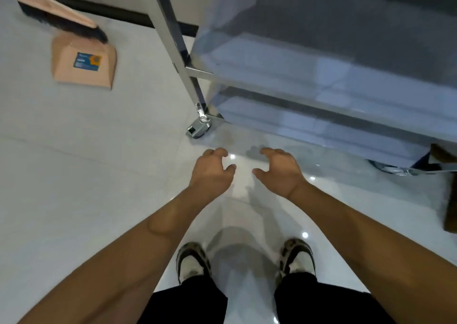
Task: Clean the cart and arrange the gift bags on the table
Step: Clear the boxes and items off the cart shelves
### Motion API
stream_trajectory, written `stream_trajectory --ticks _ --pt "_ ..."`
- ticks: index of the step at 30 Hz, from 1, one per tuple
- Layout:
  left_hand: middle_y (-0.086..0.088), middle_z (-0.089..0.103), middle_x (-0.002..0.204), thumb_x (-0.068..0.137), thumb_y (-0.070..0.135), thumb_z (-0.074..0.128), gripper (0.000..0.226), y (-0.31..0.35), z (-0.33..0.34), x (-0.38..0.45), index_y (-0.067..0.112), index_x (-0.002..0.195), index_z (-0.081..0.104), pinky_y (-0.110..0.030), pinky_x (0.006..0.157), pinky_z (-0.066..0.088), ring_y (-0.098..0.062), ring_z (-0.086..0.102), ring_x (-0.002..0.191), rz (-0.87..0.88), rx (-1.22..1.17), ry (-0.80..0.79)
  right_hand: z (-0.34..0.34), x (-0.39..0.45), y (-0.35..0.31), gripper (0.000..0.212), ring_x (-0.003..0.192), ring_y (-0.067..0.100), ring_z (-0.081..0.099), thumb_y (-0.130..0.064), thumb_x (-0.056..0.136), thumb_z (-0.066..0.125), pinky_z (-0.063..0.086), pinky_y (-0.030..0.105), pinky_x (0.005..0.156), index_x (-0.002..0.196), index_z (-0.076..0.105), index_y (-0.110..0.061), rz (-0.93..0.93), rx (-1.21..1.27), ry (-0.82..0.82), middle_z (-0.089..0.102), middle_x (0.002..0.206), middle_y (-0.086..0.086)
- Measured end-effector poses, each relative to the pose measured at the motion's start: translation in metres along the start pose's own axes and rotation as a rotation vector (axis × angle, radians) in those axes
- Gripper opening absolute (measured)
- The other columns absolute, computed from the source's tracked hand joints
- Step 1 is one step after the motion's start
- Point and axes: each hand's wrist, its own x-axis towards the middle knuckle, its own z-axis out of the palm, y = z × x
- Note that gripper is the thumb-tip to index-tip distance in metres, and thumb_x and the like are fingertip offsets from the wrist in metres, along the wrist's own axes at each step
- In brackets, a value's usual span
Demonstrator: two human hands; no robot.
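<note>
- Cart [321, 81] stood at upper right on the glossy white floor [86, 163]; steel, tiered shelves, blurred.
- Its near-corner caster wheel [199, 127] sat just ahead of the hands.
- Left hand [212, 173] hung over the floor, fingers loosely curled, holding nothing.
- Right hand [277, 169] was beside it, apart, fingers likewise loosely curled and holding nothing.
- Both forearms were bare and reached forward.
- Two shoes [193, 262] stood below the hands, dark trouser legs above them.
- Pink dustpan [84, 61] with a blue label lay at upper left, well apart from the cart.
- Pink broom [61, 17] with black bristles rested against the dustpan's top edge.
- Brown object at right edge [451, 200]; could not tell what.
</note>
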Motion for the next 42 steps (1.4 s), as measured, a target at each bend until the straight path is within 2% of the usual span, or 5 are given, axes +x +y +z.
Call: stream_trajectory --ticks 8,15,25,36,42 --pt "-0.008 0.054 0.14 0.096 0.031 0.063 0.042 0.0 0.06 0.103 0.017 0.136 0.057 -0.025 0.095 0.036 -0.027 0.052 0.127 0.182 -0.01 0.164 0.021 0.106 0.034 0.052 0.123 0.033 0.053 -0.029 0.095 0.059 0.045 0.037 0.104 0.144 0.051 -0.015 -0.146 -0.099 0.261 0.057 0.137 0.015" --pt "-0.021 0.066 0.109 0.095 0.028 0.056 0.033 0.012 0.064 0.153 0.004 0.116 0.067 -0.043 0.083 0.052 -0.041 0.06 0.1 0.455 0.021 0.478 0.02 0.148 0.037 0.042 0.124 0.029 0.053 -0.033 0.098 0.058 0.046 0.037 0.104 0.137 0.057 -0.018 -0.181 -0.146 0.479 0.057 0.138 0.009" --pt "-0.007 0.056 0.134 0.1 0.036 0.052 0.037 0.028 0.054 0.183 0.02 0.133 0.057 -0.037 0.102 0.042 -0.026 0.046 0.125 0.477 0.327 0.548 0.01 0.164 0.041 0.039 0.114 0.029 0.053 -0.036 0.097 0.058 0.047 0.038 0.095 0.132 0.059 -0.019 -0.169 -0.262 0.646 0.061 0.124 0.01" --pt "-0.006 0.057 0.136 0.1 0.037 0.053 0.04 -0.007 0.047 0.186 0.019 0.136 0.056 -0.036 0.103 0.041 -0.025 0.046 0.127 0.502 0.229 0.582 0.011 0.205 0.013 0.056 0.126 0.03 0.048 -0.034 0.095 0.062 0.045 0.043 0.105 0.146 0.043 -0.018 -0.307 -0.344 0.635 0.052 0.139 0.009" --pt "-0.002 0.051 0.143 0.102 0.039 0.053 0.043 -0.016 0.042 0.192 0.024 0.142 0.05 -0.037 0.108 0.042 -0.024 0.043 0.133 0.442 0.181 0.555 -0.026 0.252 -0.022 0.092 0.146 0.036 0.03 -0.027 0.094 0.066 0.032 0.049 0.113 0.16 0.003 -0.023 -0.188 -0.23 0.565 0.021 0.162 0.012"
